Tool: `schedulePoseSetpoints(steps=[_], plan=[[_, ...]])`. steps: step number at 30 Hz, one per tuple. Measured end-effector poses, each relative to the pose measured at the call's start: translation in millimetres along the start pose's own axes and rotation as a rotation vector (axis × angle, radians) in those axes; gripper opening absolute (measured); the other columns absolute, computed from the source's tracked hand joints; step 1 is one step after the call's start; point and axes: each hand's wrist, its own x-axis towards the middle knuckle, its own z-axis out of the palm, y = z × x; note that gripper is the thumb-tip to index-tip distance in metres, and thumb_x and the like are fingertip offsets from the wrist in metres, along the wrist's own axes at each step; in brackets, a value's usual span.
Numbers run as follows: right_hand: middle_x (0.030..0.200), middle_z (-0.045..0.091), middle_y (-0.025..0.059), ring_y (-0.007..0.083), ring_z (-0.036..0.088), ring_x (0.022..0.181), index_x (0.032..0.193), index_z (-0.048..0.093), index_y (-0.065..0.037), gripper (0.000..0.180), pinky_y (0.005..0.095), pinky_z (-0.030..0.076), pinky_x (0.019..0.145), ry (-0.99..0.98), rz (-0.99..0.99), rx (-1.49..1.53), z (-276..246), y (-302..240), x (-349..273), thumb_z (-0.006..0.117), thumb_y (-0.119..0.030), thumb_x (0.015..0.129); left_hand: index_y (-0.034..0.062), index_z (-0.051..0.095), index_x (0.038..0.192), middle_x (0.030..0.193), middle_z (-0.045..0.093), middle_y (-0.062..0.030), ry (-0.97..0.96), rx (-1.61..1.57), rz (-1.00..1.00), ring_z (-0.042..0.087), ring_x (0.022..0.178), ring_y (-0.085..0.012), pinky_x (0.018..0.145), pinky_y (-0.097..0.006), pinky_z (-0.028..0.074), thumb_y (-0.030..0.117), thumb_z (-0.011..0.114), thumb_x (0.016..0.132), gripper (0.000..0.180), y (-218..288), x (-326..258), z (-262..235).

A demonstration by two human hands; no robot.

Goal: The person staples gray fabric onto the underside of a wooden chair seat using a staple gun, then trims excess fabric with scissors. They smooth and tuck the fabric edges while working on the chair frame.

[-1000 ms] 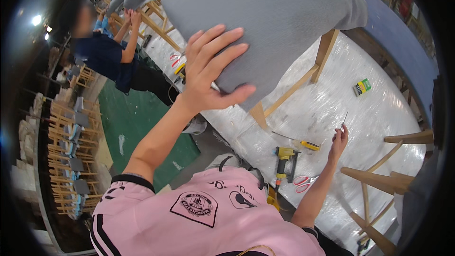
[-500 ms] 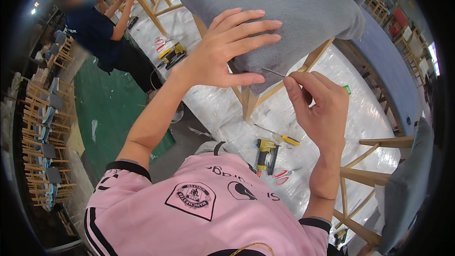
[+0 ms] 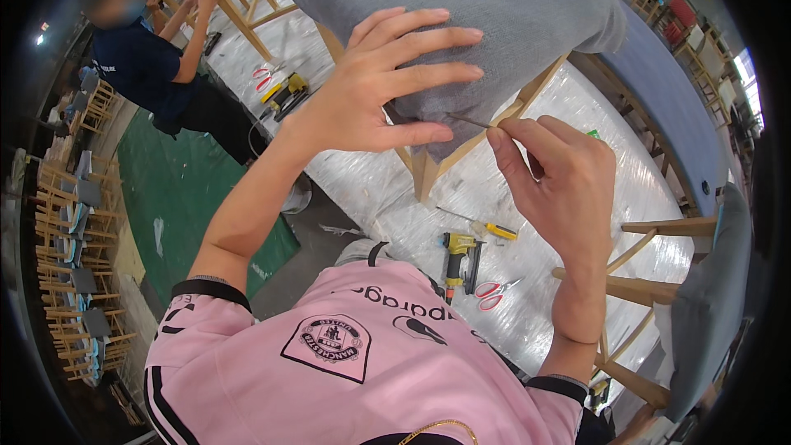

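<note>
A chair seat covered in grey fabric (image 3: 527,25) sits on wooden legs, with one corner toward me. My left hand (image 3: 387,86) rests on that corner, fingers spread over the cover and thumb at its lower part. Between the thumb and fingers of my right hand (image 3: 564,177) is a thin metal pick (image 3: 471,120). Its tip meets the fabric near my left thumb; whether it goes into the cloth I cannot tell. The pick's rear end is hidden in my hand.
On the wrapped table lie a nail gun (image 3: 460,262), a yellow-handled screwdriver (image 3: 500,231) and red-handled scissors (image 3: 489,295). Another nail gun (image 3: 288,92) is farther left. An upturned chair's legs (image 3: 630,287) jut in at right. A co-worker (image 3: 144,66) stands at far left.
The whole view has shifted slightly, so the chair and tools sit a little higher and farther left. Both hands keep nearly the same hold, and the pick's tip stays by the seat corner.
</note>
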Motion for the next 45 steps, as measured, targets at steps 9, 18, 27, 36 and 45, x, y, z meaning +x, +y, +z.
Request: schedulePoseSetpoints(steps=[9, 18, 27, 36, 45], plan=[[0.055, 0.055, -0.0001, 0.0177, 0.055, 0.045, 0.081, 0.075, -0.012, 0.012, 0.0341, 0.038, 0.043, 0.052, 0.035, 0.069, 2, 2, -3, 0.079, -0.022, 0.084, 0.0233, 0.072, 0.125, 0.148, 0.056, -0.0053, 0.011, -0.002, -0.003, 0.042, 0.142, -0.0304, 0.114, -0.054, 0.027, 0.041, 0.085, 0.070, 0.059, 2, 0, 0], [0.061, 0.057, -0.0010, 0.0064, 0.053, 0.053, 0.097, 0.077, -0.004, 0.018, 0.0260, 0.042, 0.050, 0.158, 0.359, 0.471, -1, 50, -17, 0.070, -0.021, 0.096, 0.0180, 0.073, 0.121, 0.144, 0.059, -0.0072, 0.038, 0.029, -0.062, 0.044, 0.140, -0.0318, 0.114, -0.053, 0.026, 0.040, 0.082, 0.071, 0.055, 8, 3, 4], [0.104, 0.069, 0.0071, 0.0147, 0.067, 0.087, 0.133, 0.062, -0.007, 0.036, 0.0312, 0.058, 0.071, 0.142, 1.165, 1.044, 143, 148, -188, 0.055, -0.027, 0.104, 0.0154, 0.064, 0.131, 0.148, 0.054, -0.0071, 0.415, -0.051, -0.158, 0.044, 0.138, -0.0278, 0.118, -0.047, 0.024, 0.032, 0.076, 0.081, 0.054, 16, -14, 34], [0.098, 0.070, 0.0075, 0.0145, 0.067, 0.080, 0.144, 0.050, -0.002, 0.051, 0.0301, 0.058, 0.067, -0.128, 1.441, 1.003, 214, 84, -308, 0.059, -0.011, 0.095, 0.0099, 0.056, 0.129, 0.123, 0.064, -0.0048, 0.682, -1.772, -1.154, 0.061, 0.113, -0.0213, 0.103, -0.040, 0.045, 0.019, 0.051, 0.100, 0.031, -4, -121, 103], [0.098, 0.071, 0.0097, 0.0130, 0.064, 0.075, 0.147, 0.046, 0.001, 0.058, 0.0273, 0.054, 0.063, -0.148, 1.383, 1.066, 180, 71, -309, 0.065, -0.011, 0.094, 0.0103, 0.053, 0.135, 0.128, 0.063, -0.0052, 0.611, -1.945, -0.959, 0.058, 0.119, -0.0218, 0.107, -0.042, 0.041, 0.007, 0.052, 0.094, 0.041, -2, -106, 91]])
